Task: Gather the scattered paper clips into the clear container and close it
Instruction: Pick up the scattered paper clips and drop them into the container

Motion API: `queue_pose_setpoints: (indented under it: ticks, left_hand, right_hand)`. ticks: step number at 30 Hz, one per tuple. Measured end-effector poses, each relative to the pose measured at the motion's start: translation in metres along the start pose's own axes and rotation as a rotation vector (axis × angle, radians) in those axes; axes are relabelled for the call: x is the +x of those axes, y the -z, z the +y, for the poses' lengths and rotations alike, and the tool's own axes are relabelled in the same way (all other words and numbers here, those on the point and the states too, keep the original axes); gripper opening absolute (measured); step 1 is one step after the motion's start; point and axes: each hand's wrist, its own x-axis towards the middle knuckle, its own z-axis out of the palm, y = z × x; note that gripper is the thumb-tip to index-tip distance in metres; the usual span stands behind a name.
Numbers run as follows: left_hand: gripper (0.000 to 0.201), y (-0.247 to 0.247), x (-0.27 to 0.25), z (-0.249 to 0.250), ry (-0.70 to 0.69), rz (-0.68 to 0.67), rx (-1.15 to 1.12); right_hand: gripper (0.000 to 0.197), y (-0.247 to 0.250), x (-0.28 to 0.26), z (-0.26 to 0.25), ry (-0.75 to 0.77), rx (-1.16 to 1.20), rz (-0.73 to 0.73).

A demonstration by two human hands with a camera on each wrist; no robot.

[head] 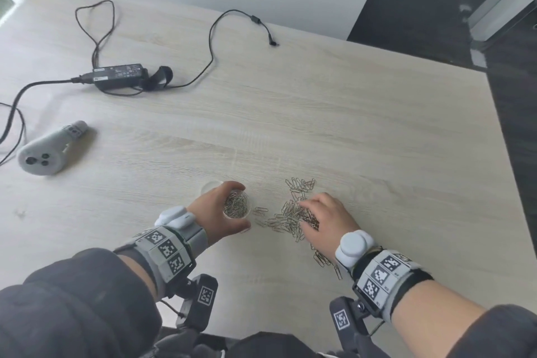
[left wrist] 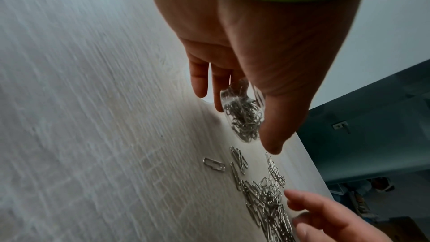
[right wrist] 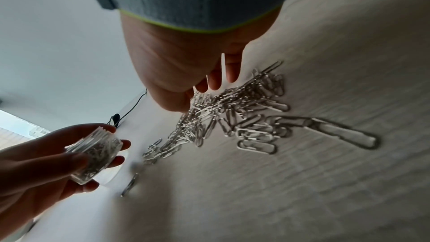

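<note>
My left hand (head: 235,204) grips a small clear container (head: 240,210) partly filled with silver paper clips and holds it just above the table; the same container (left wrist: 243,117) (right wrist: 95,152) shows in both wrist views. Its clear lid (head: 209,186) lies flat on the table behind that hand. To the right, a loose pile of paper clips (head: 290,213) (right wrist: 235,111) (left wrist: 265,198) spreads over the table. My right hand (head: 308,216) (right wrist: 189,97) is down on the pile, thumb and curled fingertips pinching some clips.
A few stray clips (head: 322,260) trail back beside my right wrist. On the light wood table (head: 319,113) lie a black power adapter (head: 119,74) with cables at the back left and a grey handheld controller (head: 48,151) at the left.
</note>
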Motion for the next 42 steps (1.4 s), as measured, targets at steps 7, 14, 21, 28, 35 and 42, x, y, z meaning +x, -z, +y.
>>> queue_pose_setpoints:
  ticks: [7, 14, 21, 28, 35, 42]
  left_hand:
    - [0.075, 0.004, -0.008, -0.007, -0.008, 0.025, -0.073]
    - [0.074, 0.009, -0.018, -0.020, 0.005, 0.009, -0.096]
    - [0.075, 0.008, -0.017, -0.024, -0.004, 0.051, -0.106]
    - [0.074, 0.004, -0.011, -0.023, 0.003, 0.016, -0.095]
    - [0.070, -0.001, -0.003, -0.017, 0.003, -0.017, -0.102]
    - [0.068, -0.007, 0.001, -0.018, 0.012, -0.029, -0.094]
  right_hand:
    - [0.046, -0.008, 0.018, -0.029, 0.066, 0.000, 0.061]
    - [0.046, -0.026, 0.038, -0.056, 0.181, -0.116, -0.098]
    - [0.030, -0.046, 0.046, -0.080, 0.308, -0.155, -0.102]
    - [0.010, -0.042, 0.048, -0.057, 0.266, -0.095, -0.088]
    - [0.006, -0.007, 0.032, -0.012, 0.164, -0.122, -0.010]
    - [0.052, 0.012, 0.062, -0.007, -0.048, -0.070, 0.059]
